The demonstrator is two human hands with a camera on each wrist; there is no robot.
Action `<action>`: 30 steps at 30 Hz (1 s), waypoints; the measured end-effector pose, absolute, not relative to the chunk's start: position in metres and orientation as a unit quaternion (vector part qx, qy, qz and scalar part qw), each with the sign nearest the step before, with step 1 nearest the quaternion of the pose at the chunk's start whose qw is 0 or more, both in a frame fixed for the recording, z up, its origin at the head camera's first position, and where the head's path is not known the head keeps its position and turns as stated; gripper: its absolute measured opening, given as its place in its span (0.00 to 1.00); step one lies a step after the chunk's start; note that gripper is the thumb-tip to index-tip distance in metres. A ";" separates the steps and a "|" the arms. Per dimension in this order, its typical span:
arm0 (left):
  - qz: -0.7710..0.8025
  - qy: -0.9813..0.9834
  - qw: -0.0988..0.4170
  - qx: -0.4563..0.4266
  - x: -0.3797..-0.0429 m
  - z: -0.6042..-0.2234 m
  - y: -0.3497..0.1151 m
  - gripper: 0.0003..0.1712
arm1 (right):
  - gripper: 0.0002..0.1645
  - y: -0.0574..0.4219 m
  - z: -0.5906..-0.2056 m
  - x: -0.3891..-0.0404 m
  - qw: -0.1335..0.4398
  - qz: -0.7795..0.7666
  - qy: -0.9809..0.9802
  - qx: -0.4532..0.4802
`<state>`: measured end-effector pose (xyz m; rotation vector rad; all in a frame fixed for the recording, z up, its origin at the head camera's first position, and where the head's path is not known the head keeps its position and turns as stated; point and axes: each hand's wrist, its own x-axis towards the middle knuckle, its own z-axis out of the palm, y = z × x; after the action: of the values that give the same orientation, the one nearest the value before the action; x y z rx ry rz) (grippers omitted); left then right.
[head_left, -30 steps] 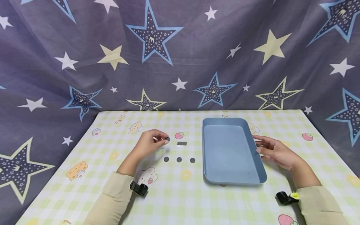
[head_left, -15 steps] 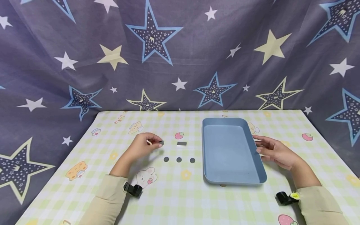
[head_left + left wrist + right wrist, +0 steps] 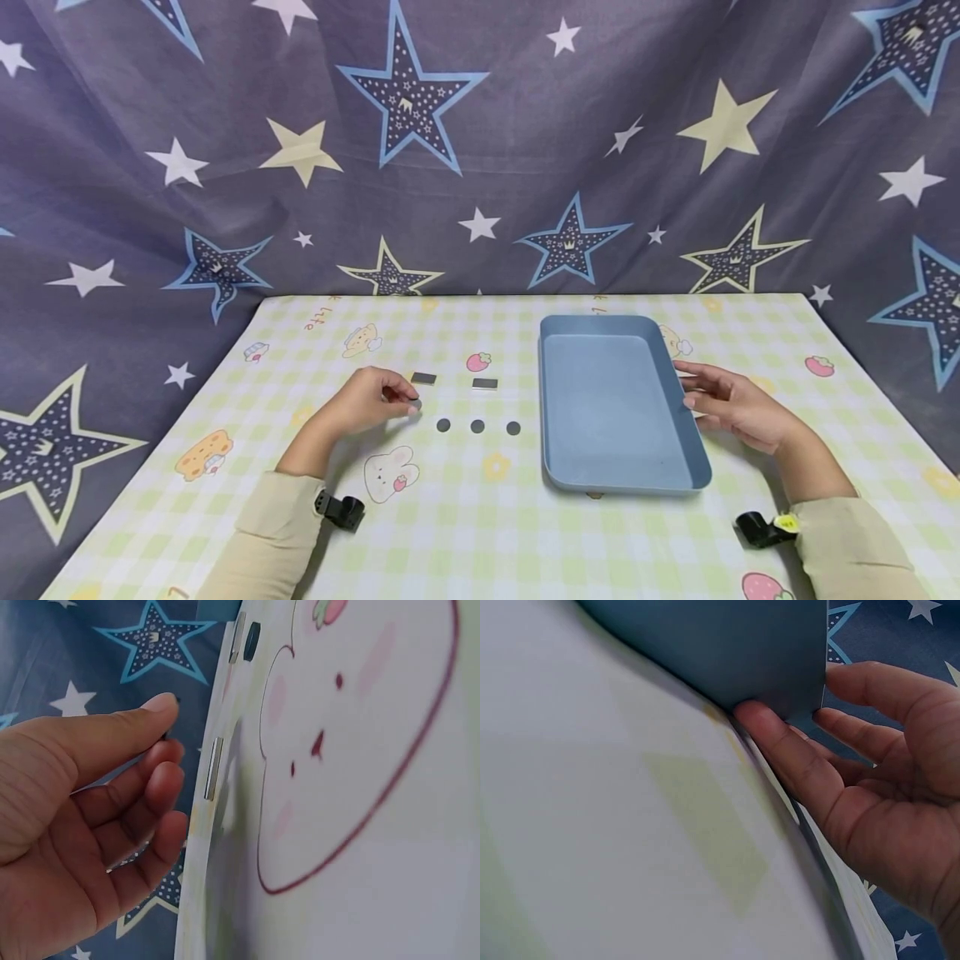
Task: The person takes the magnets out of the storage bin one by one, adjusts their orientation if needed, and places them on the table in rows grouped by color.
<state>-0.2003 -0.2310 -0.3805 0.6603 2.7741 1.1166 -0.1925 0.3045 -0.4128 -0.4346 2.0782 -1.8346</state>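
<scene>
My left hand [image 3: 363,403] pinches a small dark disc [image 3: 416,405] between thumb and fingertips, close over the table. In the left wrist view, only a dark sliver of it [image 3: 166,736] shows; the fingers cover the rest. Beyond those fingertips lies a dark rectangular block with a silvery edge [image 3: 423,378], and a matching block [image 3: 484,384] lies farther right. Three dark discs [image 3: 477,426] form a row nearer me. My right hand [image 3: 738,408] rests its fingertips against the outside of the blue tray's right wall [image 3: 678,400], thumb low along it in the right wrist view.
The shallow tray's bare floor [image 3: 611,408] faces up, right of the blocks and discs. A checked, cartoon-printed cloth [image 3: 480,533] covers the table. Behind its far edge hangs a dark star-patterned curtain [image 3: 480,167]. Each wrist carries a black camera [image 3: 341,510].
My left hand has drawn back toward the left and nearer me with its disc, uncovering the left rectangular block. The right hand and the tray keep their places.
</scene>
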 end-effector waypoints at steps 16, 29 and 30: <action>0.334 0.909 0.097 0.230 -0.203 -0.387 -0.242 0.04 | 0.34 0.305 -0.413 -0.192 0.167 -0.641 0.733 -0.154; 0.323 0.912 0.102 0.230 -0.204 -0.390 -0.243 0.06 | 0.35 0.305 -0.411 -0.193 0.166 -0.638 0.738 -0.145; 0.326 0.912 0.102 0.226 -0.203 -0.389 -0.243 0.05 | 0.35 0.305 -0.410 -0.193 0.167 -0.638 0.738 -0.144</action>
<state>-0.2032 -0.2428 -0.3888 0.6683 2.6935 0.9620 -0.1929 0.3046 -0.4105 -0.4088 2.1010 -1.8145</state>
